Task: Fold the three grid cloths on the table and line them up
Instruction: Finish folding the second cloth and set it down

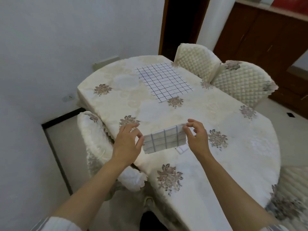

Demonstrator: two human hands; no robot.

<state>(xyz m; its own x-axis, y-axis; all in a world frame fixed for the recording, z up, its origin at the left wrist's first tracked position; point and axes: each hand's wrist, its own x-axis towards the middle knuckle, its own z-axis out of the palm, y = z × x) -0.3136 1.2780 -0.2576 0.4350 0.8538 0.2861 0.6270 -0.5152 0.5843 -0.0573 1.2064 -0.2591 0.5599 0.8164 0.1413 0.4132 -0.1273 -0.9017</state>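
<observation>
Pinching folded grid cloth (165, 140) above tabletop (233, 160): left hand (127, 144) at left edge, right hand (197, 137) at right corner; unfolded grid cloth (163, 80) lies flat beyond.

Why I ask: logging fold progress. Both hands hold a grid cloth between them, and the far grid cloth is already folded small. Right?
No: the head view shows the far grid cloth lying spread flat, unfolded. The left hand and right hand do hold the near grid cloth between them.
</observation>
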